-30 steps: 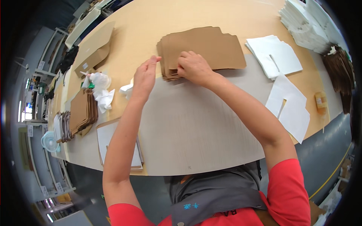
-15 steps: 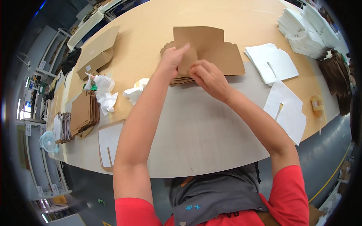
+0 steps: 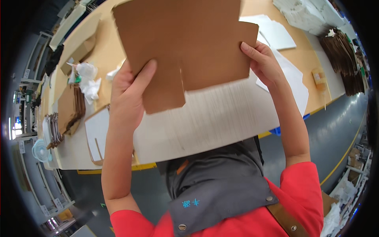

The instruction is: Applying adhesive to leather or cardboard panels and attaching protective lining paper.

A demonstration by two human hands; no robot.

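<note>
A brown cardboard sheet (image 3: 189, 43) with a slit in its lower edge is held up above the table, between my two hands. My left hand (image 3: 132, 87) grips its lower left side, thumb on the near face and fingers behind. At the right edge, my right hand (image 3: 262, 61) pinches the sheet in the same way. The sheet hides the table behind it. White cut sheets (image 3: 294, 79) lie right of it, near my right forearm. Left of my left forearm rests a slotted white sheet (image 3: 100, 128) with a brown border.
A brown cardboard stack (image 3: 71, 106) stands at the left, with a clear squeeze bottle (image 3: 87, 70) and crumpled white tissue (image 3: 90, 90) behind it. A folded cardboard piece (image 3: 81, 45) is farther back. White stacked pieces (image 3: 304, 15), dark brown stacked sheets (image 3: 343, 59) and an orange bottle (image 3: 318, 77) are at the right.
Both hands have lifted one cardboard sheet off the stack and brought it closer. They have moved apart to its two sides, and the view has shifted.
</note>
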